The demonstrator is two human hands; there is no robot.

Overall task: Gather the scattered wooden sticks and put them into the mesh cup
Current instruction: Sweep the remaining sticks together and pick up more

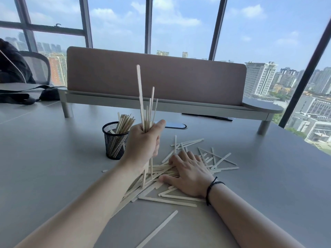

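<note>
My left hand (144, 143) is raised above the grey table and grips an upright bundle of wooden sticks (145, 104), whose lower ends hang below my fist. Just left of it stands the black mesh cup (114, 141), with several sticks leaning inside. My right hand (188, 173) lies palm down, fingers spread, on the pile of scattered sticks (180, 198) in the middle of the table. More loose sticks (219, 160) fan out to its right, and one stick (157, 229) lies alone near the front edge.
A pink desk divider (155, 76) on a raised grey shelf crosses the back of the table. A dark bag with straps (48, 94) lies at the far left, beside an office chair (38, 66). Tall windows stand behind.
</note>
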